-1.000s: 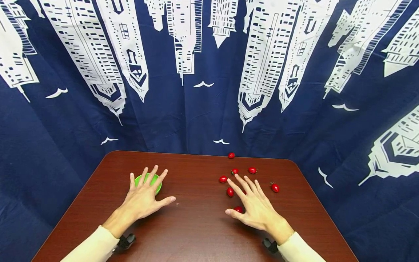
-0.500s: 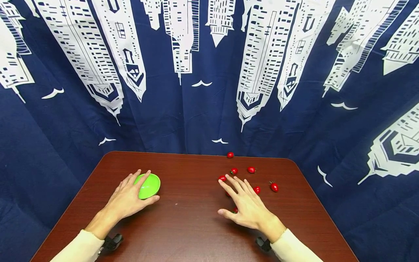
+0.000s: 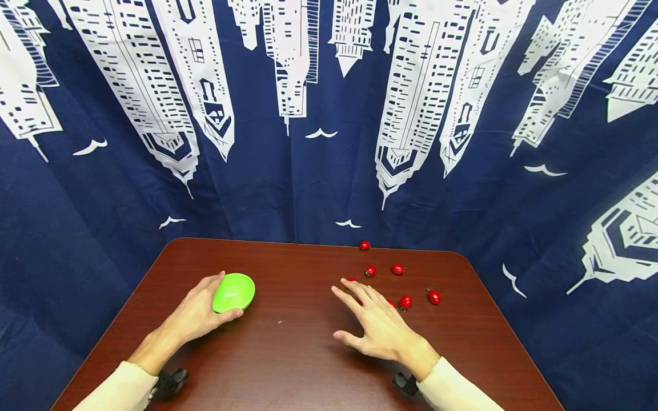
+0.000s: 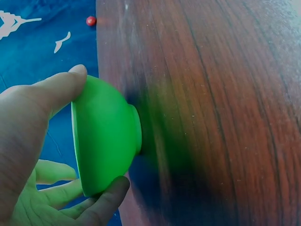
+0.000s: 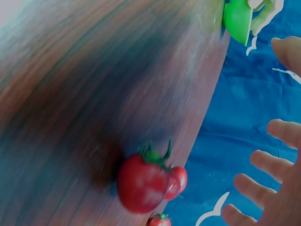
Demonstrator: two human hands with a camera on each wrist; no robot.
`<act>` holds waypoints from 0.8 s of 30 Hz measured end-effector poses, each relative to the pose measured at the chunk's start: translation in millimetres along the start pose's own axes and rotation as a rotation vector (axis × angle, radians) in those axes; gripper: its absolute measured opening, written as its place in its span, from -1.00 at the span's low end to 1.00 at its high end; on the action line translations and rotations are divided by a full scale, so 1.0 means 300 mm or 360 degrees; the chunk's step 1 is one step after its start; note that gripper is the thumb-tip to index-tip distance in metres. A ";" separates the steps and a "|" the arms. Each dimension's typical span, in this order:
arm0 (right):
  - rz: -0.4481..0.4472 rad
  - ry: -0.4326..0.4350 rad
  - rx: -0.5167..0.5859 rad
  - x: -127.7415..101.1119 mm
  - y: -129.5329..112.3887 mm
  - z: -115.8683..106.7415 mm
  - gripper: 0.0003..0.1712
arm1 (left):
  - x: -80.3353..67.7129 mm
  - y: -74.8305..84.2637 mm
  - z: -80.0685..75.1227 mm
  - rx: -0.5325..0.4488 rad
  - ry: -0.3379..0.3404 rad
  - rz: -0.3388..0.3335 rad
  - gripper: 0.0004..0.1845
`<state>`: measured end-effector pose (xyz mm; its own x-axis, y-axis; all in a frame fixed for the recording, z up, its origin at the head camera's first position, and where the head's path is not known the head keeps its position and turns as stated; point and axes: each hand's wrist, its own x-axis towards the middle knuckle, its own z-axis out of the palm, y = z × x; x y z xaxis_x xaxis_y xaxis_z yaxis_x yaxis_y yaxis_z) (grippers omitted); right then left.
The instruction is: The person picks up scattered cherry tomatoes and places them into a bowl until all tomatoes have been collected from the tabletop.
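Green bowl [image 3: 233, 291], 9 o'clock on surface [image 3: 298, 354], tilted, gripped by left hand [image 3: 197, 314]; right hand [image 3: 377, 328] fingers spread over tomatoes [image 3: 406, 301], 2 o'clock; risk judged: brushed tomatoes rolling off edge.

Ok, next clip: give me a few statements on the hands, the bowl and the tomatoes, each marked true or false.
1. The left hand grips the green bowl. True.
2. The green bowl holds several cherry tomatoes. False: its inside shows nothing in it; the cherry tomatoes lie on the table.
3. The right hand pinches a tomato. False: its fingers are spread and hold nothing.
4. One tomato lies near the table's far edge. True.
5. The bowl is blue. False: it is green.
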<state>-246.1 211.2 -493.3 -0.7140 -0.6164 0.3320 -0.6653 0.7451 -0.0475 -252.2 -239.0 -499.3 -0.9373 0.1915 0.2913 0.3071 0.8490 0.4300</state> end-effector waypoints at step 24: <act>-0.0223 0.0013 0.0080 0.141 -0.120 0.076 -0.12 | -0.006 0.061 0.026 -0.0118 -0.0090 -0.0067 0.22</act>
<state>-257.5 152.4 -499.1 -0.6118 -0.7111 0.3466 -0.7684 0.6382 -0.0470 -246.1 -219.9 -498.7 -0.9568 0.1854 0.2239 0.2764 0.8186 0.5035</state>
